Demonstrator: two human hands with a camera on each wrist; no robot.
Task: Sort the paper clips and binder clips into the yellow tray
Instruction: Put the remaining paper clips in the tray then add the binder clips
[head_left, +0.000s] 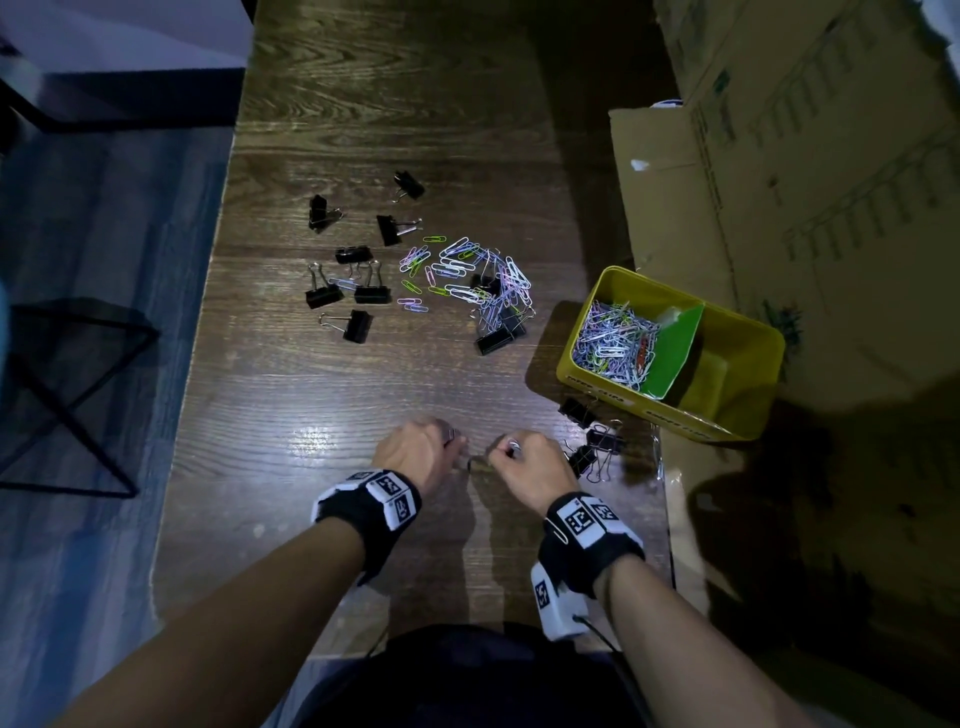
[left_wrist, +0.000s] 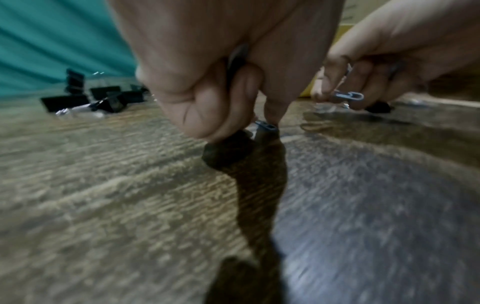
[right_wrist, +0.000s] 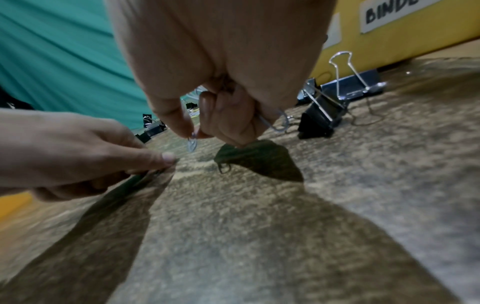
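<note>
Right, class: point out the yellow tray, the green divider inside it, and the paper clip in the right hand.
yellow tray (head_left: 602, 387): head view, near outer wall.
green divider (head_left: 675, 348): head view, its flat face.
paper clip (right_wrist: 191, 144): right wrist view, loop below fingertips.

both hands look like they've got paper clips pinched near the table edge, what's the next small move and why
Probably carry the right hand up and to the right and drop its paper clip into the yellow tray, in the compartment already piled with paper clips. That hand is nearer the tray, and the clip is already off the table.
</note>
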